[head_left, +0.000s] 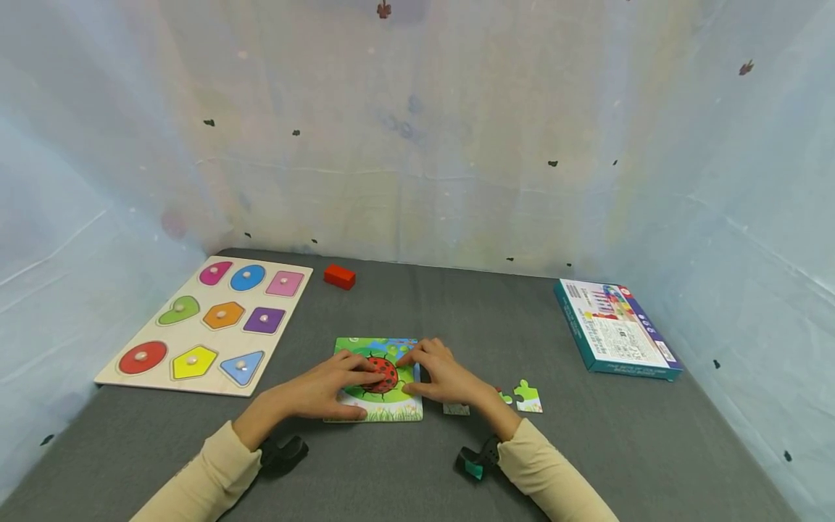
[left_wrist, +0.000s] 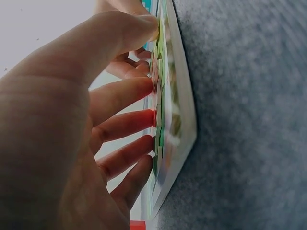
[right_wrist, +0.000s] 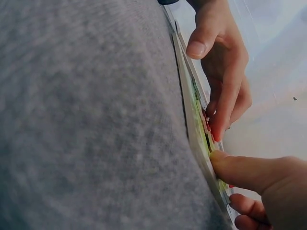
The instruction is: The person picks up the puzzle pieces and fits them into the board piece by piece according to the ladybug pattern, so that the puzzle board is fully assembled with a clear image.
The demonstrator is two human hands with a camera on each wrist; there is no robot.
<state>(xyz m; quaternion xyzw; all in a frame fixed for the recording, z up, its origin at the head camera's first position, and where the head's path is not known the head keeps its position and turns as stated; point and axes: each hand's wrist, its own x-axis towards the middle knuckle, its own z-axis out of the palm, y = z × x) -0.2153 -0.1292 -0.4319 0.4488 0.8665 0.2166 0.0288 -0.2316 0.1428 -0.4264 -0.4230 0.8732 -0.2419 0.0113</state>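
A ladybug jigsaw puzzle (head_left: 391,415) lies flat in its tray on the grey table, its pieces raised slightly above the rim in the wrist views. My left hand (head_left: 320,389) rests on its left half, the long fingertips pressing the red ladybug and the thumb near the lower edge. Over the right side, my right hand (head_left: 446,377) touches the puzzle with thumb and fingertips spread apart. In the right wrist view the right thumb (right_wrist: 240,170) presses the picture near the edge. Part of the ladybug is hidden under the left fingers.
Loose green jigsaw pieces (head_left: 528,397) lie right of my right wrist, and a grey-backed piece (head_left: 456,409) lies beside the puzzle. A wooden shape board (head_left: 215,337) with knobbed shapes is at left, a red block (head_left: 340,276) behind, a teal-sided box (head_left: 616,330) at right.
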